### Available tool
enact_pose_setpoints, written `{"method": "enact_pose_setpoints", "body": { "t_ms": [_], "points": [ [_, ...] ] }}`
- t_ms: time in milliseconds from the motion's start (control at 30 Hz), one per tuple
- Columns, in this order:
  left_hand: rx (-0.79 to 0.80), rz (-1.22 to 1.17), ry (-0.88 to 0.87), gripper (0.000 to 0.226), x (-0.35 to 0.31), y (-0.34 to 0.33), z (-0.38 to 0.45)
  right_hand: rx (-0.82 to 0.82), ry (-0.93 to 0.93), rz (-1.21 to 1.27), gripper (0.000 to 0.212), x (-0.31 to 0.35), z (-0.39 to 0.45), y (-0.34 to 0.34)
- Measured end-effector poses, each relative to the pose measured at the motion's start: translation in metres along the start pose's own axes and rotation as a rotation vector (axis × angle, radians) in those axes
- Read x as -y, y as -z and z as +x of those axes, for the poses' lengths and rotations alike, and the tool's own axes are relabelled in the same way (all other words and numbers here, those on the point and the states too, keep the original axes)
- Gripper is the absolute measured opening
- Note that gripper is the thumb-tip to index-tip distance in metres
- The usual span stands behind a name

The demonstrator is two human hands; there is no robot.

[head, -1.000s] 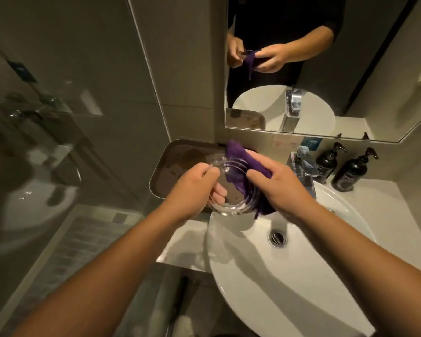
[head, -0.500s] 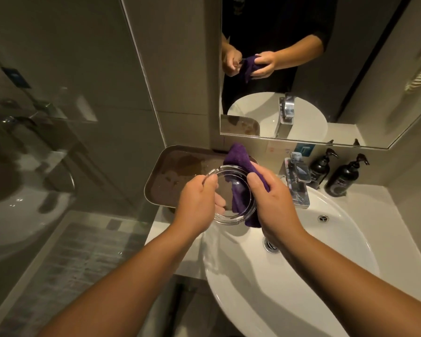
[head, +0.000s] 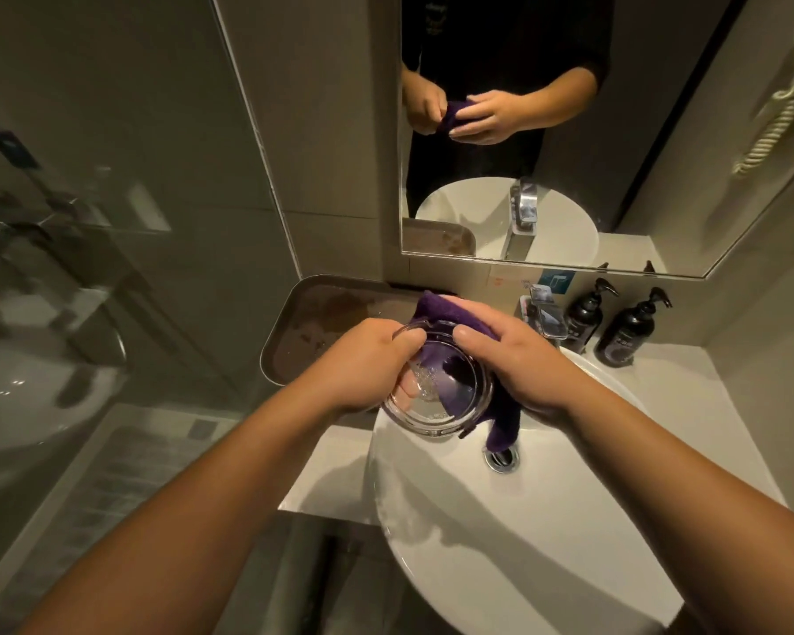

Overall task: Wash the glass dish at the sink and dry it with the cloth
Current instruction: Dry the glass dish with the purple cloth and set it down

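White sink (head: 523, 566) below: over its ten o'clock rim, the left hand (head: 363, 364) grips the glass dish (head: 436, 387); the right hand (head: 519, 359) clamps the purple cloth (head: 505, 423) against the dish's three o'clock side.

Showing: one glass dish (head: 436, 396), one purple cloth (head: 436, 309), two hands, two pump bottles, one basin (head: 523, 543), one tray (head: 312, 327), one faucet (head: 544, 316).

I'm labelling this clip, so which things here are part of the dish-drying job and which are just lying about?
In use: glass dish, gripped by the left hand; purple cloth, pressed to it by the right hand; white sink.

Lying about: brown tray; two dark pump bottles; tap; mirror.
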State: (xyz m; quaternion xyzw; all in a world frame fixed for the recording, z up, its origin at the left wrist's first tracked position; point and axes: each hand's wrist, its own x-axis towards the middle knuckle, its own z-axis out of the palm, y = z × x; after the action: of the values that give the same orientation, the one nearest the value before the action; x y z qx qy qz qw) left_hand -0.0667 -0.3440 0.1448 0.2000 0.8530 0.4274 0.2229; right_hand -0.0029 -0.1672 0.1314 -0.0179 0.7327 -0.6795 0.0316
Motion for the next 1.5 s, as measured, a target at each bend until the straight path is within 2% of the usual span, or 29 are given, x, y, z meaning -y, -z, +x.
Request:
{"method": "enact_pose_setpoints", "body": {
  "t_ms": [100,200,300,400,467,533,600,700,833,900,967,1033,1133,1300,1367,1433,1500],
  "points": [
    [-0.072,0.049,-0.025,0.044,-0.002,-0.001,-0.002,-0.128,0.081,-0.184,0.032,0.002,-0.002,-0.005],
    [-0.128,0.032,-0.009,0.041,-0.001,-0.011,-0.005,-0.244,0.12,-0.297,0.038,-0.001,-0.006,-0.012],
    [-0.254,-0.084,0.049,0.037,0.006,-0.02,-0.002,-0.388,0.09,-0.252,0.038,-0.009,-0.014,-0.026],
    [-0.427,-0.314,0.174,0.032,0.01,-0.038,0.002,-0.556,0.055,-0.114,0.04,-0.024,-0.016,-0.049],
    [-0.482,-0.447,0.244,0.032,0.007,-0.058,-0.003,-0.66,0.054,-0.044,0.039,-0.031,-0.016,-0.055],
    [-0.489,-0.476,0.269,0.032,0.006,-0.07,-0.011,-0.665,0.037,-0.048,0.039,-0.034,-0.016,-0.052],
    [-0.428,-0.509,0.232,0.031,0.008,-0.067,-0.014,-0.608,0.036,-0.071,0.04,-0.031,-0.016,-0.042],
    [-0.207,-0.528,0.122,0.032,0.011,-0.043,-0.009,-0.433,0.051,-0.148,0.043,-0.013,-0.013,-0.017],
    [0.028,-0.343,0.045,0.036,-0.001,-0.018,-0.006,-0.159,0.01,-0.275,0.036,0.013,-0.006,0.01],
    [0.042,-0.348,0.041,0.037,-0.008,-0.013,-0.005,-0.107,0.007,-0.25,0.034,0.023,-0.002,0.014],
    [-0.015,-0.368,0.045,0.038,-0.012,-0.012,-0.002,-0.101,0.014,-0.232,0.033,0.029,0.002,0.014],
    [-0.123,-0.301,0.036,0.04,-0.012,-0.013,0.002,-0.147,0.027,-0.218,0.031,0.028,0.005,0.009],
    [-0.263,-0.238,0.018,0.038,-0.01,-0.021,0.002,-0.319,0.065,-0.19,0.029,0.019,0.005,-0.003],
    [-0.459,-0.438,0.145,0.037,-0.001,-0.046,0.013,-0.7,0.086,-0.029,0.033,-0.009,0.004,-0.04],
    [-0.538,-0.533,0.211,0.036,-0.002,-0.061,0.014,-0.799,0.063,0.068,0.035,-0.018,0.005,-0.05],
    [-0.568,-0.592,0.245,0.035,-0.003,-0.072,0.009,-0.8,0.052,0.058,0.035,-0.025,0.006,-0.048],
    [-0.511,-0.651,0.216,0.035,0.0,-0.074,0.006,-0.731,0.072,-0.01,0.034,-0.027,0.006,-0.039]
  ]
}}
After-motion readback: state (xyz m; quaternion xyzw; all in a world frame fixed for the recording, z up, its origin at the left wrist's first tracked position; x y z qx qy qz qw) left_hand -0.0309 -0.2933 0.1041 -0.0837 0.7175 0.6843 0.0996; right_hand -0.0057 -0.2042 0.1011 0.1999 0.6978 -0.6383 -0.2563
